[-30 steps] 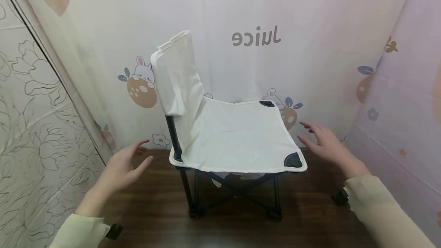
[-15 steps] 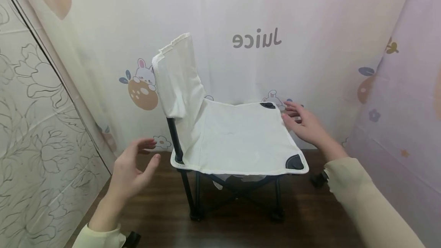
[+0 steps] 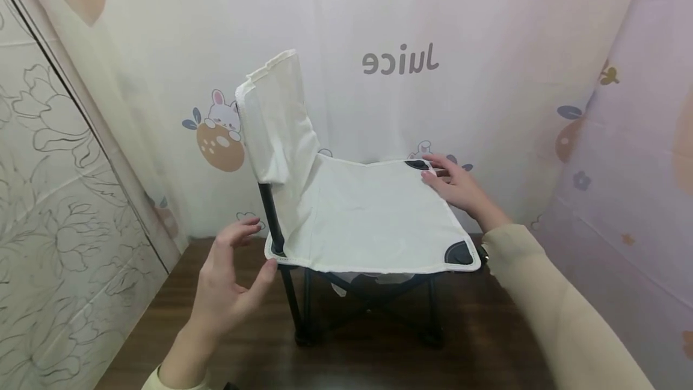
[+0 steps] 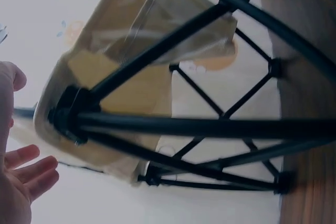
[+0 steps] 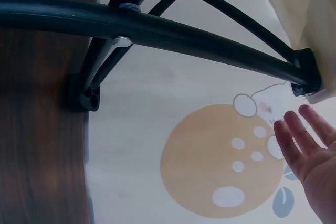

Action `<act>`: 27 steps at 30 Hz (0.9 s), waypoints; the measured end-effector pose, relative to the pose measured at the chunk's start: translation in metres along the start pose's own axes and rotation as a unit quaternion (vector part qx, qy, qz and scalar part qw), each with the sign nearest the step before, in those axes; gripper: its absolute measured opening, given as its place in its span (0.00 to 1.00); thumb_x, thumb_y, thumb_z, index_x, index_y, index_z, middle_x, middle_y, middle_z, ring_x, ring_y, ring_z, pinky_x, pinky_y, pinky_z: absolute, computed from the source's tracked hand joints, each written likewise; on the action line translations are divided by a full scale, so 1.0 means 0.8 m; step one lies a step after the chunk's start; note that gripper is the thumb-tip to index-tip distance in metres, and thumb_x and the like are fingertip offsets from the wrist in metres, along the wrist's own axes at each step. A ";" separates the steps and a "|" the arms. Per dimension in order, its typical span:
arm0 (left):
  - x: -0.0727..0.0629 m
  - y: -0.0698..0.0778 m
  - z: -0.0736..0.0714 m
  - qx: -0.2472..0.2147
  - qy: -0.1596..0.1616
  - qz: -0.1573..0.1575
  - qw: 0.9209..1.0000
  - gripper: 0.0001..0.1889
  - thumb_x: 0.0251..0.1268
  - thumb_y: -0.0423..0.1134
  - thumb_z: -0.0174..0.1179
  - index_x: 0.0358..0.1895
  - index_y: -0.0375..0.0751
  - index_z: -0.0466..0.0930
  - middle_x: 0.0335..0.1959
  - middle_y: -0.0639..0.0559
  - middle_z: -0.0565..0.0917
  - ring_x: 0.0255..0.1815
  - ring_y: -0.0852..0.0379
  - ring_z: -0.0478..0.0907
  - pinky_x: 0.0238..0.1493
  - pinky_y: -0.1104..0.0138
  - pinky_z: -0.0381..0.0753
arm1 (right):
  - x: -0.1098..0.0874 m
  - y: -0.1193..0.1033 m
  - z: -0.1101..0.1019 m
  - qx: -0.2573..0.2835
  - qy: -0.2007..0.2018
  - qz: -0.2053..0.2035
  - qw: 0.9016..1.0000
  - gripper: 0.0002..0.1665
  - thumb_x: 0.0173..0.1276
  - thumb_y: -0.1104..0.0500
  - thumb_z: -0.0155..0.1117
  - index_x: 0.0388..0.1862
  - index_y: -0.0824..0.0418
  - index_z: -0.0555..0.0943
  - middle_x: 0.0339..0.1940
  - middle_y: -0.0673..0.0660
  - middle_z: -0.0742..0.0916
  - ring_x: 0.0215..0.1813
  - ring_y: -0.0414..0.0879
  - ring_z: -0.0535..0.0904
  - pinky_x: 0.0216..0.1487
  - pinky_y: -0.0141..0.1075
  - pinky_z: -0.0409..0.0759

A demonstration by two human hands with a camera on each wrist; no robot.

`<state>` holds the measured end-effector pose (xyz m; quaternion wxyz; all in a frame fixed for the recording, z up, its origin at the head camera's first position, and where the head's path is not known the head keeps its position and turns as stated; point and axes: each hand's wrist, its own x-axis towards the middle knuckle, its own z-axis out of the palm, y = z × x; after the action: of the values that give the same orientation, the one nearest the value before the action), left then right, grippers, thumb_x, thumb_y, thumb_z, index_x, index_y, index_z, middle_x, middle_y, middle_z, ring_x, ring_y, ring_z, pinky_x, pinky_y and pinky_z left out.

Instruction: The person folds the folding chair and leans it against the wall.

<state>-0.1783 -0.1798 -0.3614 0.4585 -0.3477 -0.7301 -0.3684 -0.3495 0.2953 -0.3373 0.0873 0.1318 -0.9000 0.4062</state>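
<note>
A folding chair (image 3: pixel 373 215) with white cloth and a dark tubular frame stands upright and unfolded, its backrest (image 3: pixel 278 116) at the left. My left hand (image 3: pixel 227 281) is beside the seat's near left corner, thumb and fingers spread around the backrest post's foot; contact is unclear. In the left wrist view, the fingers (image 4: pixel 31 171) are loosely bent, apart from the crossed legs (image 4: pixel 210 124). My right hand (image 3: pixel 455 185) is at the seat's far right corner, its thumb over the cloth edge. The right wrist view has its fingers (image 5: pixel 299 135) nearly straight, just off the corner joint (image 5: pixel 306 72).
The chair stands on a dark wood-grain surface (image 3: pixel 216 348). Behind it hangs a printed curtain (image 3: pixel 487 77) with fruit and rabbits, close to the seat's far edge. More patterned cloth (image 3: pixel 59 227) closes off the left, and a pinkish sheet (image 3: pixel 639 197) the right.
Both hands have come inward to the chair. The left hand has moved right to the near corner, and the right hand left and away to the far corner. The chair has stayed put.
</note>
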 end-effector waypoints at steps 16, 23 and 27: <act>0.001 0.033 0.051 0.048 0.009 -0.044 0.998 0.19 0.76 0.53 0.66 0.55 0.41 0.88 0.58 0.37 0.82 0.52 0.43 0.79 0.49 0.60 0.78 | 0.023 -0.009 -0.001 0.026 -0.025 0.022 0.999 0.39 0.81 0.39 0.66 0.84 0.52 0.72 0.72 0.66 0.79 0.61 0.60 0.80 0.51 0.43 0.82; 0.001 0.034 0.068 0.044 0.043 -0.053 0.997 0.15 0.67 0.46 0.72 0.49 0.39 0.89 0.49 0.41 0.86 0.53 0.39 0.80 0.54 0.53 0.76 | 0.022 -0.001 0.000 0.032 -0.024 0.025 0.999 0.39 0.82 0.40 0.65 0.86 0.50 0.71 0.68 0.67 0.81 0.54 0.55 0.81 0.49 0.42 0.82; -0.005 0.035 0.072 0.063 0.034 -0.065 0.995 0.15 0.63 0.43 0.73 0.48 0.39 0.89 0.50 0.39 0.87 0.59 0.37 0.81 0.56 0.46 0.77 | 0.023 0.003 0.004 0.039 -0.018 0.025 0.999 0.40 0.81 0.40 0.67 0.86 0.49 0.71 0.67 0.67 0.81 0.53 0.54 0.82 0.47 0.41 0.84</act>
<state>-0.1772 -0.1174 -0.3765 0.4796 -0.2571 -0.7567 -0.3623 -0.3677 0.2916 -0.3361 0.0558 0.1196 -0.8880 0.4405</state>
